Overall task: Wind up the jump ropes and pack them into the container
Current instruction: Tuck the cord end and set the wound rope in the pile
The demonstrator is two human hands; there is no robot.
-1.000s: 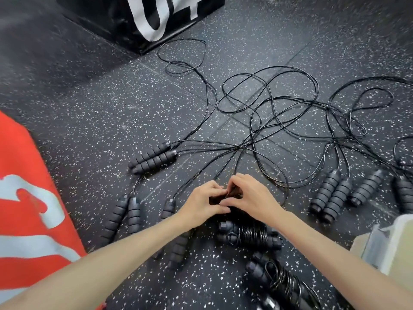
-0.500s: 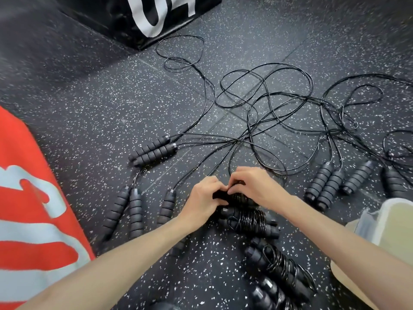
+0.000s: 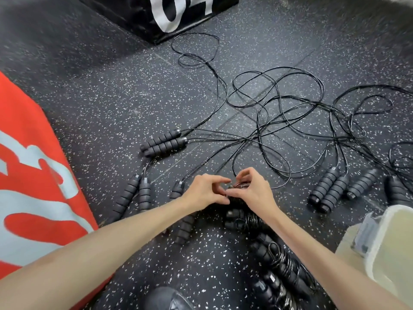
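Down on the speckled floor (image 3: 111,113), both hands are meeting over a wound rope (image 3: 240,199), which is lying near the middle of the view. The left hand (image 3: 204,191) is pinching at the bundle's top with thumb and fingertips curled in, and the right hand (image 3: 253,191) is pinching the same spot from the other side, its fingers closed on thin cord coils; the two hands are touching at the fingertips. Just behind the bundle, toward the person, a second wound rope (image 3: 245,218) is lying, and two more bundles (image 3: 281,267) are sitting further back still, one behind the other.

Beyond the bundle, loose cords (image 3: 279,113) are sprawling in tangled loops across the floor. To its left, a handle pair (image 3: 164,142) is lying side by side, another pair (image 3: 136,195) is resting nearer the red mat (image 3: 29,175), and single handles (image 3: 184,227) are showing just under the left forearm. To its right, several more handles (image 3: 330,189) are lying grouped together. The container (image 3: 384,240), pale and translucent, is standing well right of the bundle at the view's edge. A black box (image 3: 161,16) with white numerals is sitting far beyond the cords.
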